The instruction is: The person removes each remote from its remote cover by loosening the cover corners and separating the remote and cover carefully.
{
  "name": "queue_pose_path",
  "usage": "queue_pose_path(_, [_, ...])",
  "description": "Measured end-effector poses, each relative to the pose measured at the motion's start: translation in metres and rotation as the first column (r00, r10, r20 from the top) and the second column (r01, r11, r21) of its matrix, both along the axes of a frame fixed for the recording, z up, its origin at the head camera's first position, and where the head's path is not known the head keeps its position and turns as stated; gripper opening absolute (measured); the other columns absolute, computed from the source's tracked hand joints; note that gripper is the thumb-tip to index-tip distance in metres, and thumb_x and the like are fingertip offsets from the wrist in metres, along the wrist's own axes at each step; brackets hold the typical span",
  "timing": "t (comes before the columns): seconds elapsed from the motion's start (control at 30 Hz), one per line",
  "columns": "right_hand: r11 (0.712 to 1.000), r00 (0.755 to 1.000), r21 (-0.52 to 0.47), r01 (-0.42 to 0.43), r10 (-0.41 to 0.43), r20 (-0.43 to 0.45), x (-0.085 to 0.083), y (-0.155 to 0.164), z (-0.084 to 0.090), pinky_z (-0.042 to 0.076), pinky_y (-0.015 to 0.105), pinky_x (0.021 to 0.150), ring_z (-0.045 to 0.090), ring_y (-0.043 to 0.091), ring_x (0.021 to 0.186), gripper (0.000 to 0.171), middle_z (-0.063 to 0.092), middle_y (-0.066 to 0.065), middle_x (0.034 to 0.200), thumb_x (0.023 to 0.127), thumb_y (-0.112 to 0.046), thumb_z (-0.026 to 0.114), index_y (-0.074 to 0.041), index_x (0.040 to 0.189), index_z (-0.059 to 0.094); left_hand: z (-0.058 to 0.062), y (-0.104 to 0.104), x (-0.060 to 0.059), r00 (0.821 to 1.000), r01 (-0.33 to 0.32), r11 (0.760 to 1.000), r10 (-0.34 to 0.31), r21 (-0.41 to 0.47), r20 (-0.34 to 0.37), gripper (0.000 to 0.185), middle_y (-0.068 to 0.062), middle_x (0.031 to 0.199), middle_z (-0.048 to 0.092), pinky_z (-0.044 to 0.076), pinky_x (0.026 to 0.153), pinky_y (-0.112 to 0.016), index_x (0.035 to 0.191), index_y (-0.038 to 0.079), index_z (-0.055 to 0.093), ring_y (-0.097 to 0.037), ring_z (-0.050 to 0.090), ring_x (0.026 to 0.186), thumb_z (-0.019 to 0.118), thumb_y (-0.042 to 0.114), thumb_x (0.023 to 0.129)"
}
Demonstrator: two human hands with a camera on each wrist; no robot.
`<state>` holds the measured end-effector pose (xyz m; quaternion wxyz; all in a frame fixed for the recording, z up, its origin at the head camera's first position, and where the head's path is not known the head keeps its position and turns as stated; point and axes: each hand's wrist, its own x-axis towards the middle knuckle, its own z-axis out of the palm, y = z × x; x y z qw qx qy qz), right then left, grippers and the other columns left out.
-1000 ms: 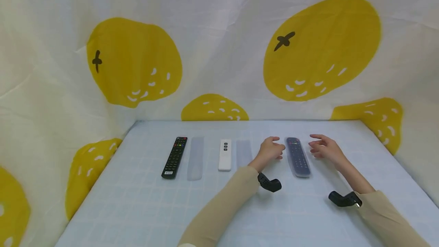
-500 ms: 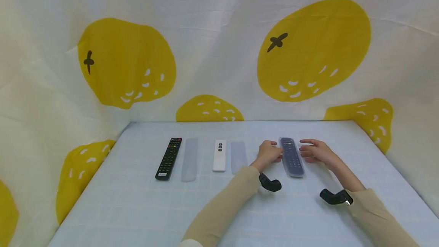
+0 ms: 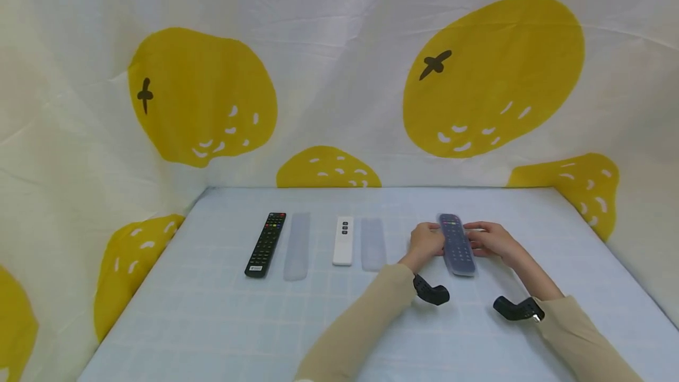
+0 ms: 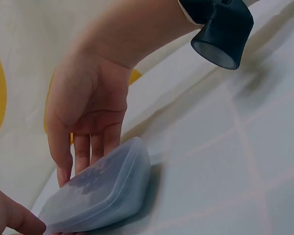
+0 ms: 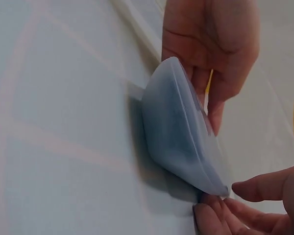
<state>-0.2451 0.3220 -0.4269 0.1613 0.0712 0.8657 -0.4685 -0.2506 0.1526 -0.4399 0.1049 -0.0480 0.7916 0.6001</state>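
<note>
Left hand (image 3: 427,241) and right hand (image 3: 489,239) flanking the sleeved remote (image 3: 457,244) toward the surface's (image 3: 212,323) far right, fingers lightly curled against its 2 long edges. From the wrist views alone: fingertips (image 4: 83,161) tucked at the sleeve's rim, remote flat on the surface.

The covered remote (image 3: 457,244) wears a frosted, translucent silicone-looking sleeve, smooth and matt. At nine o'clock, the black remote (image 3: 265,244) looks like hard plastic. The table (image 3: 212,323) cloth is smooth; the backdrop (image 3: 339,75) is creased fabric.
</note>
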Motion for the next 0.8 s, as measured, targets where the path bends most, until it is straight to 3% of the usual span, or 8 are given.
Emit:
queue_pose_path(0.17, [1.0,0.999,0.008,0.009,-0.009,-0.035,0.001,0.002,-0.005,0.058,0.029,0.071,0.063,0.012,0.083,0.05,0.051,0.036,0.125,0.098,-0.015,0.045,0.013,0.138,0.036,0.005,0.002,0.005,1.0,0.02,1.0,-0.02,-0.006,0.002,0.04,-0.006,0.081,0.066,0.058,0.058,-0.032,0.12,0.002,0.063,-0.016,0.062,0.059,0.054,-0.003,0.081])
queue_pose_path(0.3, [1.0,0.996,0.015,0.003,-0.001,-0.087,0.001,-0.001,-0.009,0.058,0.029,0.068,0.065,0.013,0.084,0.048,0.054,0.036,0.123,0.098,-0.014,0.046,0.013,0.137,0.038,0.008,-0.002,0.008,0.998,0.054,0.998,-0.054,0.018,0.013,0.045,-0.005,0.089,0.064,0.059,0.064,-0.037,0.124,0.001,0.059,-0.014,0.06,0.063,0.054,-0.004,0.08])
queue_pose_path(0.4, [1.0,0.994,0.012,0.005,-0.003,-0.111,0.003,-0.003,-0.011,0.058,0.03,0.068,0.065,0.013,0.084,0.049,0.053,0.037,0.124,0.098,-0.015,0.045,0.013,0.137,0.037,0.006,-0.003,0.01,0.998,0.063,0.997,-0.063,0.036,0.014,0.046,-0.006,0.097,0.064,0.059,0.065,-0.036,0.126,0.003,0.057,-0.016,0.063,0.069,0.055,-0.004,0.08])
queue_pose_path(0.57, [1.0,0.991,-0.009,0.008,-0.01,-0.137,0.006,-0.005,-0.011,0.058,0.028,0.069,0.064,0.012,0.084,0.049,0.051,0.037,0.125,0.098,-0.012,0.041,0.013,0.139,0.035,0.001,-0.003,0.01,0.999,0.051,0.997,-0.051,0.057,-0.001,0.04,-0.004,0.094,0.063,0.058,0.064,-0.035,0.121,0.005,0.062,-0.015,0.062,0.073,0.056,-0.004,0.082])
queue_pose_path(0.67, [1.0,0.985,-0.006,-0.027,0.025,-0.171,0.007,-0.003,-0.014,0.057,0.027,0.069,0.062,0.012,0.084,0.047,0.052,0.037,0.123,0.093,-0.001,0.039,0.012,0.139,0.036,-0.001,-0.003,0.01,0.999,0.03,0.997,-0.029,0.076,-0.012,0.037,-0.003,0.091,0.064,0.058,0.064,-0.035,0.117,0.004,0.064,-0.015,0.063,0.073,0.055,-0.004,0.082])
queue_pose_path(0.8, [0.991,0.962,0.015,-0.137,0.136,-0.236,0.004,0.003,-0.021,0.055,0.027,0.068,0.061,0.019,0.088,0.051,0.052,0.036,0.123,0.085,0.011,0.04,0.011,0.136,0.042,0.0,-0.003,0.011,1.0,0.011,0.992,-0.007,0.125,-0.029,0.038,-0.007,0.095,0.066,0.058,0.065,-0.036,0.117,0.002,0.064,-0.019,0.066,0.076,0.055,-0.005,0.081])
